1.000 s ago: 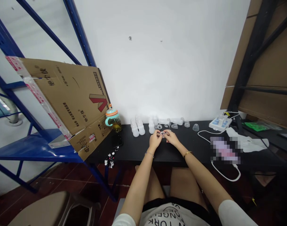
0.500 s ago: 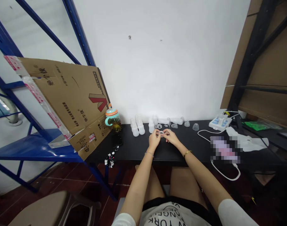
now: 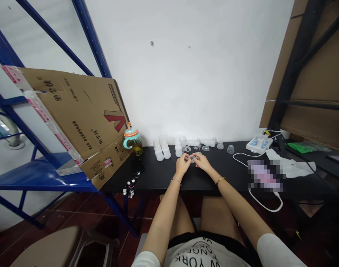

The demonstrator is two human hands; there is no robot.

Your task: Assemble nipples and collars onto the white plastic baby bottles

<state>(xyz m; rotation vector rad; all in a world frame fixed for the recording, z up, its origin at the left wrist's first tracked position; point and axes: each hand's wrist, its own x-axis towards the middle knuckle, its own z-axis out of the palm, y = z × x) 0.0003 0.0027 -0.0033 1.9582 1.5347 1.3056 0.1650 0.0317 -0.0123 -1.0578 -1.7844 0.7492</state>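
Between both hands, just above the black table, is a small translucent bottle ring (image 3: 191, 158). My left hand (image 3: 182, 165) pinches its left side, and the fingers of my right hand (image 3: 203, 162) are closed on its right side. Parts of the ring are hidden by the fingertips. Behind my left hand stands a white baby bottle (image 3: 178, 149), with a loose clear ring (image 3: 187, 148) beside it. Two more baby bottles (image 3: 165, 150) stand to the left. Clear dome caps (image 3: 230, 149) and other small clear pieces (image 3: 205, 148) lie along the wall.
A lidded drink jug (image 3: 134, 142), a dark phone (image 3: 138, 165) and a keychain with charms (image 3: 129, 189) are at the left. Cardboard (image 3: 86, 122) leans beside them. At the right are a power strip (image 3: 259, 144), a white cable (image 3: 240, 156) and a white sheet (image 3: 293, 166).
The ring has turned slightly between my fingers and now shows more of its round opening. Both hands stay almost in place; the view has shifted very slightly.
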